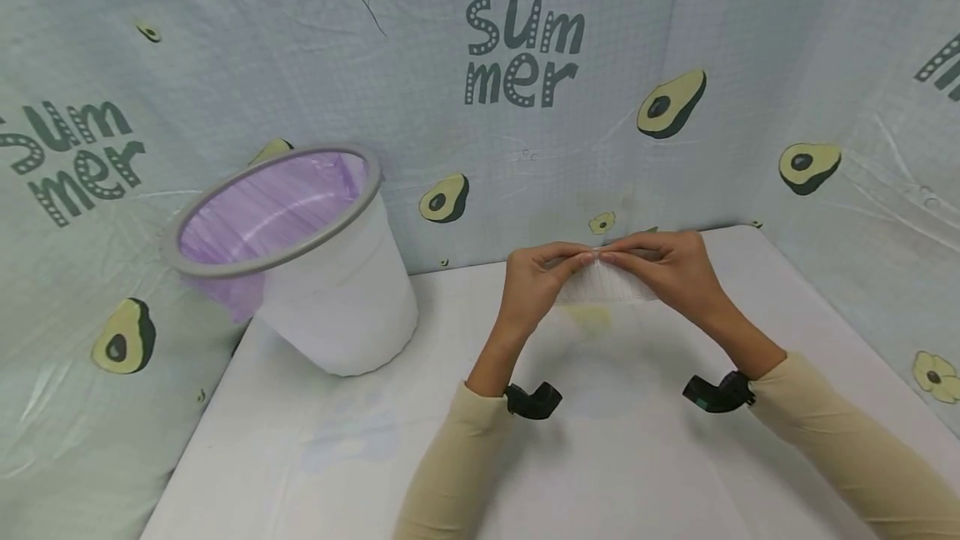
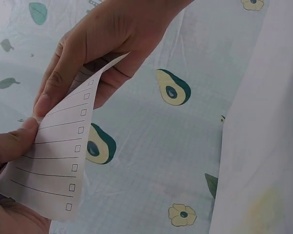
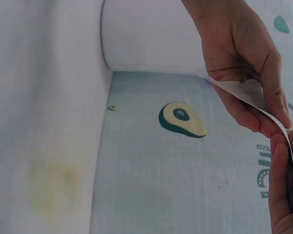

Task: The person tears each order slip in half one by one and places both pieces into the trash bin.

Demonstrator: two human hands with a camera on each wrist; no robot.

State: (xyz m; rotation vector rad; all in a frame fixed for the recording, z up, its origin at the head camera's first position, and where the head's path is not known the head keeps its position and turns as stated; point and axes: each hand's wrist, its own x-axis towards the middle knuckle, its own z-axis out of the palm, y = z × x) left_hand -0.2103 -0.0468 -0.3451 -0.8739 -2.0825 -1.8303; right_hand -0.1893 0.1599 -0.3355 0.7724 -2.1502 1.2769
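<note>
A white sheet of checklist paper (image 2: 53,151), printed with ruled lines and a column of small boxes, hangs between both hands near the back of the table. My left hand (image 1: 538,282) pinches its upper edge between thumb and fingers. Right beside it, my right hand (image 1: 671,269) pinches the same edge, and the thumb tips nearly meet. In the left wrist view the paper bows outward, with one corner standing free. From the right wrist view it shows almost edge-on, curving between the fingers.
A white bin (image 1: 345,307) with a grey rim (image 1: 281,265) and a purple bag liner (image 1: 262,202) stands at the left on the white table (image 1: 360,465). A printed avocado curtain (image 1: 525,157) surrounds the table at the back and sides. Black cameras (image 1: 534,401) sit on both wrists.
</note>
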